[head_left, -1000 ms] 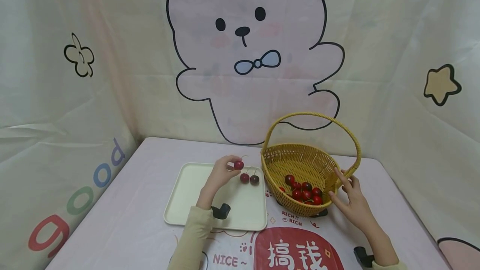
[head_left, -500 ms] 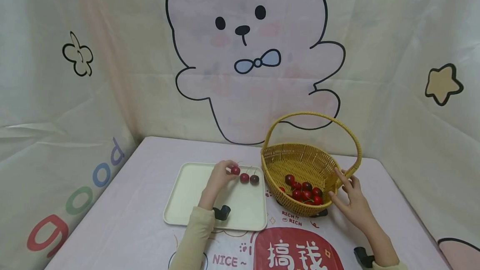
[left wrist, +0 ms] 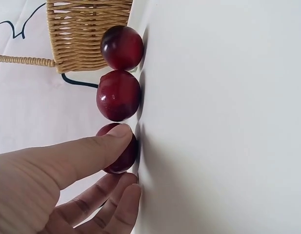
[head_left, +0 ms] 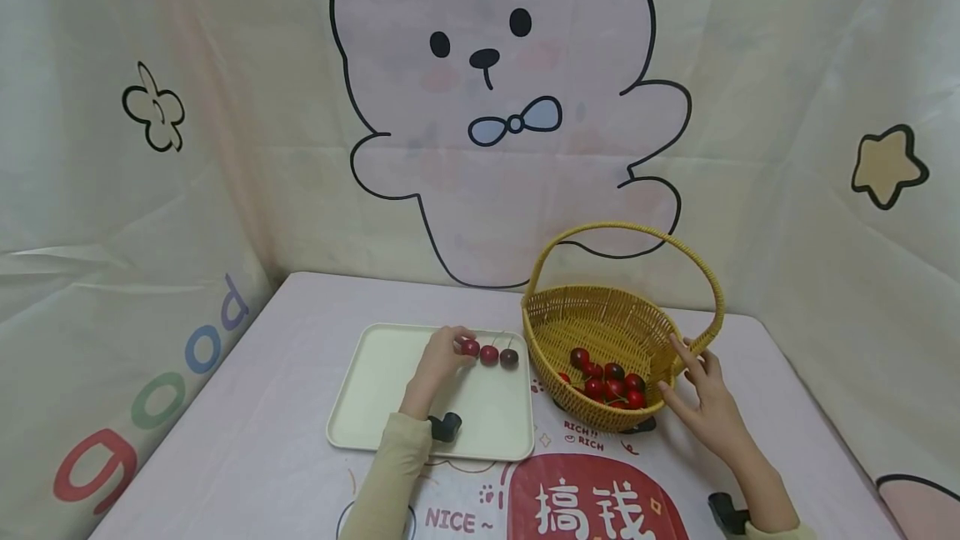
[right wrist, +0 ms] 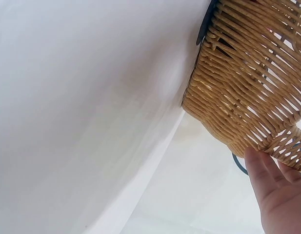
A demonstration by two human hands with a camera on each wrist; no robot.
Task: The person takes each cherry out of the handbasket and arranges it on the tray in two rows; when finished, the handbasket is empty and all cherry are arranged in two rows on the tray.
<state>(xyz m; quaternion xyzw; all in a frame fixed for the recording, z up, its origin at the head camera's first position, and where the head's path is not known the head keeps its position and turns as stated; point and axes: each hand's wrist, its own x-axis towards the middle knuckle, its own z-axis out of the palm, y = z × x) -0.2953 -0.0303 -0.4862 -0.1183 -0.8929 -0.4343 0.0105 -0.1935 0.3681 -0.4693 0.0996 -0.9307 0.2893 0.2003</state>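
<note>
In the head view my left hand [head_left: 440,363] is over the cream tray [head_left: 390,407] and pinches a red cherry [head_left: 469,347] between thumb and fingers. The left wrist view shows this cherry [left wrist: 122,158] low against the tray surface, partly covered by the thumb. Beside it a second red cherry [head_left: 489,355] and a darker cherry [head_left: 509,358] continue the row. My right hand [head_left: 705,402] touches the right side of the yellow wicker basket [head_left: 600,307], fingers fairly straight. Its fingertips lie against the weave in the right wrist view.
Several red and dark cherries [head_left: 603,377] lie in the basket, whose tall arched handle [head_left: 622,226] rises above it. The basket stands close to the tray's right edge. A printed cloth [head_left: 247,407] covers the table, with patterned curtains [head_left: 840,273] behind and at the sides.
My left hand has lowered the cherry onto the tray, to the left of the two cherries lying there. The right hand and basket have stayed in place.
</note>
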